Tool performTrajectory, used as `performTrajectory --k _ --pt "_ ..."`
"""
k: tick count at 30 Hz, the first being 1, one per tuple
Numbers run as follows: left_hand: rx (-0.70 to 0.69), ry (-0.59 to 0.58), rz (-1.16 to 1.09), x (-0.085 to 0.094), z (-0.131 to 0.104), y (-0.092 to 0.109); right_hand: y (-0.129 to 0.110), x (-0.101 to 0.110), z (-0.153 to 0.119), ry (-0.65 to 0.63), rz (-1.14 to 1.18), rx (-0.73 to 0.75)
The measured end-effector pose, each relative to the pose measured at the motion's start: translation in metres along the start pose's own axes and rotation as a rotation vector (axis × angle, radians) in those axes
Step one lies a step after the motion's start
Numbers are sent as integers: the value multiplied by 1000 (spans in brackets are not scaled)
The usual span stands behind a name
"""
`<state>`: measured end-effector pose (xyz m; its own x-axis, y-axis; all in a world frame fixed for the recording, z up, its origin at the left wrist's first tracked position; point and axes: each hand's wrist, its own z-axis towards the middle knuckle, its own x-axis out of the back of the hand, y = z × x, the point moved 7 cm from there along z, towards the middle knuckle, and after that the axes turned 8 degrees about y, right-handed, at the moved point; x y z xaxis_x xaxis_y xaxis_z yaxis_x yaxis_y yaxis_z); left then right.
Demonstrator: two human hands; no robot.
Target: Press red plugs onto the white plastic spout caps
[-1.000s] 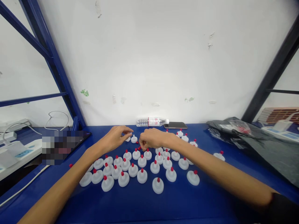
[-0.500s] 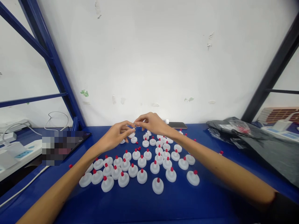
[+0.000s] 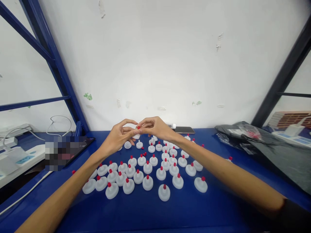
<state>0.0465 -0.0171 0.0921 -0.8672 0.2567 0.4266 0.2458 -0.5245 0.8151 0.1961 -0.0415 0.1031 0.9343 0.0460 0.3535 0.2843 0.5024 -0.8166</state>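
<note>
Above the back of the table, my left hand [image 3: 118, 136] is closed on a white nozzle lid [image 3: 136, 136], partly hidden by the fingers. Thumb and fingers of my right hand [image 3: 155, 128] pinch a small red cap [image 3: 138, 127] at the top of that lid. How far the cap sits on the nozzle cannot be made out. Below the hands stand a white lid without a red cap [image 3: 139, 145] and an overturned lid [image 3: 127, 145]. A few loose red caps [image 3: 144, 154] lie close by. Many white lids with red tips [image 3: 147, 167] stand upright nearer me.
On the blue table [image 3: 145, 212], a phone [image 3: 185, 130] and a small bottle [image 3: 173, 126] lie by the wall. Black plastic bags [image 3: 264, 152] cover the right side. At left are a tablet [image 3: 82, 147], a power strip [image 3: 29, 155] and a white cable [image 3: 26, 194].
My hands have come together, and the white lid with the red cap at its top now shows between them. The left hand has tilted upward; the lids on the table have stayed put.
</note>
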Motion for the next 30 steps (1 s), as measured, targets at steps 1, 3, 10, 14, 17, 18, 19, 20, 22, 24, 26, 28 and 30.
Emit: performTrajectory --k 1,3,10,14,17,18,19,20,22,24,26,28,30 --pt "-5 1 12 0 0 1 1 0 0 2 -5 5" --pt "-13 -4 51 0 -1 2 2 0 1 -5 -29 7" --pt "-79 62 412 5 2 -8 4 8 -2 -196 -320 -63" --pt "-119 29 655 8 4 -26 10 1 -12 -397 -505 -130" --pt "-115 -51 733 5 4 -39 16 -5 -16 -437 -618 -155" --pt "-113 -73 748 4 3 -42 18 -7 -16 -443 -647 -156" --pt "-112 -92 762 2 3 -44 20 -9 -17 -450 -670 -155" --pt "-112 -107 773 1 2 -45 22 -10 -17 -458 -688 -155" --pt "-112 -136 792 -1 2 -47 24 -12 -18 -475 -712 -162" --pt "-111 -165 808 -2 1 -50 24 -10 -19 -488 -729 -176" --pt "-109 -193 823 -2 1 -53 22 -7 -19 -489 -744 -185" --pt "-106 -218 838 -1 0 -57 20 -2 -17 -460 -761 -179" --pt "-99 -244 853 -1 0 -62 19 5 -12 -373 -793 -158"
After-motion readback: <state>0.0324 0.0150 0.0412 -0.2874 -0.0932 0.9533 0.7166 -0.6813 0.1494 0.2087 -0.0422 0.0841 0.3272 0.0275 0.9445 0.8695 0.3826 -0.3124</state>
